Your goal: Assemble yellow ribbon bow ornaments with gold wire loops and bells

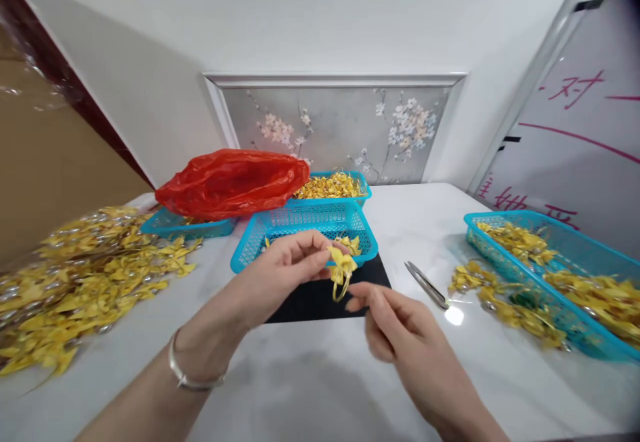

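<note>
White marble tabletop (pixel 310 375), head view: above a black mat (pixel 320 299) at centre, the left hand (pixel 280 279) pinches a small yellow ribbon bow (pixel 343 270) between thumb and fingertips, while the right hand (pixel 400 335), fingers loosely curled and holding nothing, reaches toward its dangling loop. Light, soft and easily crushed, the bow looks best gripped at its knotted middle. Scissors (pixel 426 285) lie just right; blue baskets (pixel 305 229) and loose bows (pixel 85 275) surround the work.
</note>
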Demonstrator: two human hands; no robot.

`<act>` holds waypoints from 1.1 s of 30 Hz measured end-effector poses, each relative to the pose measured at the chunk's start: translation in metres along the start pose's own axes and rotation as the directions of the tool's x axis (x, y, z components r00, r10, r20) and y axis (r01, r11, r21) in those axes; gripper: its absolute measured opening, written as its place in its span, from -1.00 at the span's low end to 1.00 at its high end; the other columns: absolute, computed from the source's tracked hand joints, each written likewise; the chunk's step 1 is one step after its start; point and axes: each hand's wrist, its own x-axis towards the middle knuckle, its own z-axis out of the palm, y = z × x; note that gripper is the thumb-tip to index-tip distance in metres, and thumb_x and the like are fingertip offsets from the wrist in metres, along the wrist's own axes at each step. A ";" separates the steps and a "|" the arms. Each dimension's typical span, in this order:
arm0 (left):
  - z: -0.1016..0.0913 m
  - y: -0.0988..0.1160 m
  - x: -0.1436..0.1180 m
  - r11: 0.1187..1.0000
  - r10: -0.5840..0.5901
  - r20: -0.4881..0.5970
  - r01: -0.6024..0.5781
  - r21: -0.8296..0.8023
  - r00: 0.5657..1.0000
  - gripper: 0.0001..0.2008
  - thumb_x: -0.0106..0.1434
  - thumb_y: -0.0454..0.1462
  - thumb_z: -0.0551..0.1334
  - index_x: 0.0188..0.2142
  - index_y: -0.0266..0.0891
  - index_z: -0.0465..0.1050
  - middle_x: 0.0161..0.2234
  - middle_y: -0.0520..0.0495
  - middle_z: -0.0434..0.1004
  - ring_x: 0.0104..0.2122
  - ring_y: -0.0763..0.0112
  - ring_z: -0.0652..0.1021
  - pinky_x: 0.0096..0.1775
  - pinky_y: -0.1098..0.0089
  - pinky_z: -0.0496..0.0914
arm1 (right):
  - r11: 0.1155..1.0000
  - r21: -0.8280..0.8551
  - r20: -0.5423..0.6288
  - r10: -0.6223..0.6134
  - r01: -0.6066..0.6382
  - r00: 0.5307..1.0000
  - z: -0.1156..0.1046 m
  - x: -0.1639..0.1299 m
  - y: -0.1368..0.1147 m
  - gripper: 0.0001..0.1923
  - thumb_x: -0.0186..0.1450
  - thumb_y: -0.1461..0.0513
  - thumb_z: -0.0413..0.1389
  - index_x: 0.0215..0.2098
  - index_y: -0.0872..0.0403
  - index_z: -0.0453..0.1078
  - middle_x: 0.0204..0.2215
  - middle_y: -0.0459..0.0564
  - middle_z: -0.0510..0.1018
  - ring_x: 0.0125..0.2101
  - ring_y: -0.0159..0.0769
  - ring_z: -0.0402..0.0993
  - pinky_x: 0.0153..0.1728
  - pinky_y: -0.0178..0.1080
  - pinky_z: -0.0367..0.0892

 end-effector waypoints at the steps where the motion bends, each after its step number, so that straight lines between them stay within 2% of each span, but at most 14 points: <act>1: 0.008 0.001 -0.006 1.000 0.007 -0.010 -0.008 -0.022 1.000 -0.80 0.39 -0.19 0.10 -0.34 -0.19 0.37 -0.13 -0.14 0.57 -0.12 0.25 0.58 -0.11 0.25 0.48 | 0.975 0.192 0.071 0.102 -0.114 0.992 0.007 0.000 0.002 -0.55 0.28 -0.10 0.16 -0.20 0.12 0.54 -0.37 -0.02 0.51 -0.67 -0.61 0.01 -0.66 -0.41 -0.05; 4: 0.022 0.001 -0.021 0.994 0.104 -0.109 -0.100 0.036 0.989 -0.83 0.38 -0.26 0.13 -0.36 -0.16 0.41 -0.02 -0.15 0.55 0.01 0.19 0.52 -0.01 0.22 0.43 | 0.751 0.514 0.342 0.263 -0.414 0.902 0.018 -0.005 0.008 -0.51 0.23 -0.12 0.20 -0.28 0.17 0.55 -0.40 -0.05 0.46 -0.69 -0.67 -0.13 -0.67 -0.44 -0.15; 6: 0.026 -0.003 -0.031 0.961 0.244 -0.142 -0.220 0.169 0.959 -0.84 0.36 -0.34 0.13 -0.32 -0.13 0.46 0.02 -0.15 0.54 0.07 0.17 0.49 0.03 0.20 0.40 | 0.647 0.587 0.421 0.268 -0.486 0.867 0.018 -0.008 0.010 -0.56 0.18 -0.07 0.28 -0.28 0.16 0.56 -0.41 -0.09 0.44 -0.68 -0.67 -0.19 -0.67 -0.48 -0.20; 9: 0.027 -0.012 -0.046 0.864 0.426 -0.073 -0.382 0.328 0.902 -0.69 0.32 -0.48 0.11 -0.18 -0.06 0.51 0.09 -0.12 0.50 0.08 0.20 0.49 0.06 0.21 0.39 | 0.634 0.643 0.371 0.233 -0.430 0.899 0.013 -0.012 0.012 -0.68 0.10 0.05 0.39 -0.38 0.13 0.53 -0.54 -0.20 0.31 -0.66 -0.66 -0.26 -0.67 -0.51 -0.22; 12: 0.032 -0.019 -0.063 0.822 0.490 -0.030 -0.450 0.348 0.871 -0.56 0.27 -0.55 0.12 -0.10 0.04 0.51 0.13 -0.06 0.47 0.08 0.21 0.50 0.05 0.23 0.40 | 0.726 0.600 0.291 0.194 -0.336 0.937 0.007 -0.015 0.011 -0.77 0.15 0.12 0.36 -0.42 0.10 0.51 -0.64 -0.27 0.16 -0.67 -0.63 -0.22 -0.65 -0.48 -0.15; 14: 0.040 -0.018 -0.074 0.896 0.403 -0.111 -0.367 0.250 0.908 -0.60 0.29 -0.48 0.15 -0.09 0.08 0.52 0.09 -0.04 0.49 0.07 0.20 0.50 0.04 0.23 0.42 | 0.877 0.425 0.225 0.138 -0.224 0.965 0.003 -0.018 0.006 -0.80 0.23 0.11 0.30 -0.38 0.08 0.52 -0.65 -0.26 0.17 -0.65 -0.59 -0.12 -0.62 -0.45 -0.07; 16: 0.049 -0.012 -0.083 0.985 0.165 -0.247 -0.172 -0.005 0.955 -0.74 0.36 -0.34 0.16 -0.09 0.06 0.51 0.02 -0.05 0.53 -0.01 0.21 0.54 -0.01 0.25 0.47 | 0.996 0.086 0.162 0.001 -0.016 0.987 0.000 -0.020 -0.002 -0.81 0.29 0.12 0.22 -0.35 0.07 0.54 -0.62 -0.21 0.24 -0.61 -0.53 0.01 -0.59 -0.42 0.01; 18: 0.058 -0.005 -0.090 0.943 -0.101 -0.276 0.004 -0.334 0.956 -0.86 0.37 -0.18 0.18 -0.14 -0.01 0.51 -0.11 -0.07 0.56 -0.13 0.22 0.58 -0.13 0.27 0.53 | 0.949 -0.235 0.179 -0.168 0.208 0.969 -0.003 -0.022 -0.012 -0.83 0.34 0.19 0.14 -0.33 0.06 0.56 -0.55 -0.15 0.33 -0.55 -0.47 0.15 -0.55 -0.39 0.11; 20: 0.061 0.002 -0.093 0.820 -0.259 -0.198 0.107 -0.563 0.945 -0.80 0.31 -0.06 0.24 -0.17 -0.08 0.49 -0.22 -0.08 0.56 -0.25 0.25 0.58 -0.29 0.35 0.54 | 0.840 -0.398 0.252 -0.285 0.368 0.925 -0.002 -0.024 -0.020 -0.81 0.35 0.25 0.10 -0.33 0.04 0.58 -0.49 -0.11 0.42 -0.49 -0.42 0.28 -0.50 -0.37 0.20; 23: 0.058 0.006 -0.098 0.752 -0.295 -0.128 0.147 -0.643 0.947 -0.74 0.23 -0.06 0.33 -0.17 -0.10 0.48 -0.35 -0.03 0.53 -0.37 0.35 0.53 -0.42 0.45 0.48 | 0.754 -0.474 0.347 -0.314 0.454 0.884 0.003 -0.025 -0.027 -0.79 0.36 0.29 0.10 -0.32 0.01 0.59 -0.44 -0.08 0.50 -0.45 -0.39 0.39 -0.45 -0.36 0.29; 26: 0.050 0.003 -0.105 0.827 -0.263 -0.154 0.141 -0.544 0.952 -0.88 0.25 -0.17 0.35 -0.27 -0.13 0.50 -0.46 0.07 0.47 -0.46 0.48 0.47 -0.39 0.50 0.44 | 0.699 -0.530 0.410 -0.284 0.480 0.867 0.011 -0.025 -0.026 -0.78 0.36 0.31 0.10 -0.36 0.02 0.57 -0.45 -0.10 0.50 -0.46 -0.40 0.41 -0.42 -0.35 0.32; 28: 0.047 0.001 -0.111 0.855 -0.261 -0.145 0.159 -0.494 0.954 -0.88 0.28 -0.21 0.32 -0.37 -0.18 0.50 -0.50 0.08 0.46 -0.47 0.51 0.46 -0.37 0.52 0.40 | 0.686 -0.548 0.430 -0.259 0.478 0.865 0.017 -0.023 -0.022 -0.80 0.35 0.31 0.11 -0.39 0.03 0.54 -0.48 -0.12 0.47 -0.47 -0.42 0.40 -0.42 -0.36 0.31; 31: 0.045 -0.004 -0.120 0.830 -0.286 -0.132 0.177 -0.529 0.949 -0.84 0.29 -0.20 0.31 -0.41 -0.19 0.49 -0.53 0.09 0.45 -0.48 0.52 0.44 -0.38 0.54 0.38 | 0.709 -0.556 0.398 -0.231 0.434 0.888 0.024 -0.022 -0.017 -0.86 0.33 0.29 0.14 -0.36 0.03 0.53 -0.48 -0.15 0.46 -0.50 -0.45 0.37 -0.49 -0.39 0.27; 33: 0.046 -0.007 -0.127 0.810 -0.302 -0.194 0.144 -0.568 0.933 -0.83 0.29 -0.19 0.30 -0.41 -0.18 0.48 -0.53 0.10 0.45 -0.48 0.52 0.44 -0.39 0.54 0.38 | 0.704 -0.573 0.307 -0.291 0.420 0.906 0.029 -0.026 -0.014 -0.90 0.33 0.24 0.15 -0.26 0.01 0.53 -0.43 -0.14 0.48 -0.54 -0.46 0.33 -0.54 -0.39 0.24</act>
